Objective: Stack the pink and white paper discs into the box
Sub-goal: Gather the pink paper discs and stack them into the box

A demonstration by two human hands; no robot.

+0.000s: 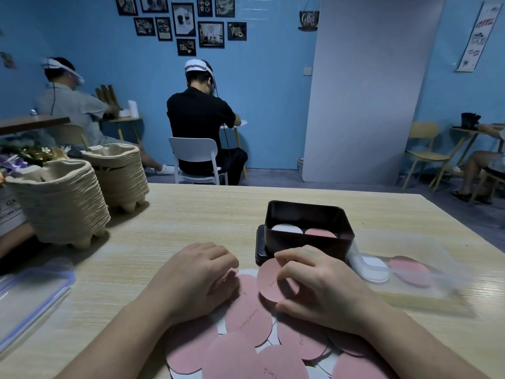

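Because it was thin paper, the pink disc (269, 280) would weigh almost nothing, bend at a light squeeze and crease easily, so the safest hold was probably a gentle pinch at opposite points of its rim. That was how the right hand (322, 285) held it: the fingers (289, 257) curled over the upper edge and the thumb came up under the lower edge, pinching the disc between them. It sat just below the middle of the frame, tilted with its face turned up and to the left. Being round, it had no long axis; only a faint line of handwriting on the face gave it a direction.

Below it, the pile of discs (246, 315) spread to the bottom edge, pink ones overlapping white. They would likely slide over one another and cling together, so taking a single sheet needed care. The left hand (196, 272) rested on the pile's upper left part with its fingers curled under; I could not tell whether they pinched anything.

Just above the right hand stood the black box (308, 212), open at the top, with a white stack (287, 228) and a pink stack (319, 233) side by side inside. All of it rested on the pale wooden worktop (191, 222).
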